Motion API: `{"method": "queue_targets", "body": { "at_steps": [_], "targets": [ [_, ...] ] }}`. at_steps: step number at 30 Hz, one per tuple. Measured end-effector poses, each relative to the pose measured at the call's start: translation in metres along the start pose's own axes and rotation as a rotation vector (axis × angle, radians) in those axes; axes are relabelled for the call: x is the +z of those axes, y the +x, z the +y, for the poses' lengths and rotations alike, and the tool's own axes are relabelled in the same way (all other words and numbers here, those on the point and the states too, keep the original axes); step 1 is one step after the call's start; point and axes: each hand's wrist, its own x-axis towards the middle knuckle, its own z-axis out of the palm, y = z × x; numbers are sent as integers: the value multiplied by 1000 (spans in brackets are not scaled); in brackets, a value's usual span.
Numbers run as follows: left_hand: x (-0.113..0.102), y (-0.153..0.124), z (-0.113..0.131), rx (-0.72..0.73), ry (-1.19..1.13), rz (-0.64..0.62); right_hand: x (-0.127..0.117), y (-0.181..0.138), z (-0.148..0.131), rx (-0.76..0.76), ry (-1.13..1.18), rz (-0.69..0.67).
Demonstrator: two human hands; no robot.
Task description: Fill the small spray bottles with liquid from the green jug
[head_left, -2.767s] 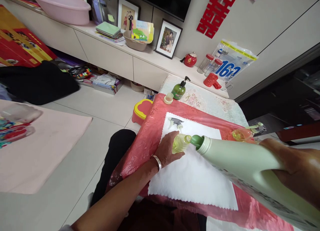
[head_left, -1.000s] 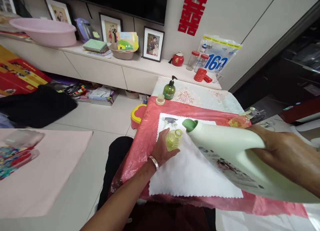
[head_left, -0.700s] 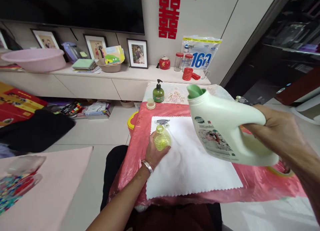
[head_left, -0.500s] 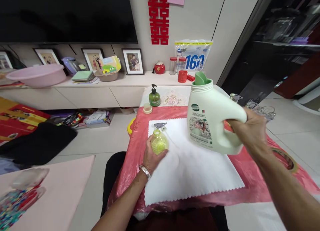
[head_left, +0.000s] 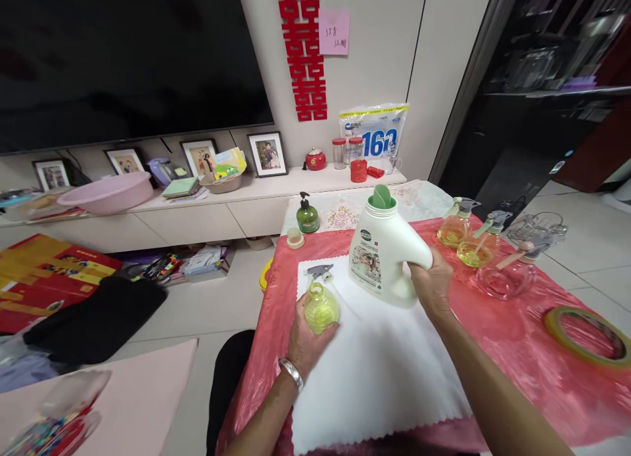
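Note:
My left hand (head_left: 306,334) is closed around a small round yellow bottle (head_left: 320,306) with no cap, standing on a white cloth (head_left: 384,370). A grey spray head (head_left: 320,272) lies on the cloth just behind the bottle. My right hand (head_left: 431,284) grips the handle of a big pale green detergent jug (head_left: 382,253), which stands upright on the cloth with its green spout open.
The cloth lies on a red plastic sheet (head_left: 503,351) over the table. Two spray bottles of yellow liquid (head_left: 466,236), a clear pink bowl (head_left: 505,278) and a tape roll (head_left: 586,328) are at the right. A green pump bottle (head_left: 307,216) and a small cap (head_left: 295,238) stand behind.
The jug has swung from tilted, spout at the small bottle, to upright and has come down onto the cloth. My view has lifted. My left hand has kept hold of the yellow bottle.

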Motion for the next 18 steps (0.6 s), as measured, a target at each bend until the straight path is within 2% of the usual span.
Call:
{"method": "queue_targets", "body": {
  "at_steps": [7,10,14,16,18],
  "targets": [
    [2,-1,-6,2,-34,-7,-5,-5,9,-91,-76,-19],
    [2,-1,-5,23,-43,-10,-17,-17,1,-217,-107,36],
    [3,0,-5,-9,-26,-29,-30,-55,-18,-428,-88,163],
    [2,0,-4,-9,-23,-27,-25,-74,-29,-527,-36,79],
    [2,1,-4,-14,-31,-29,-10,-86,-38,-589,14,-152]
  ]
}}
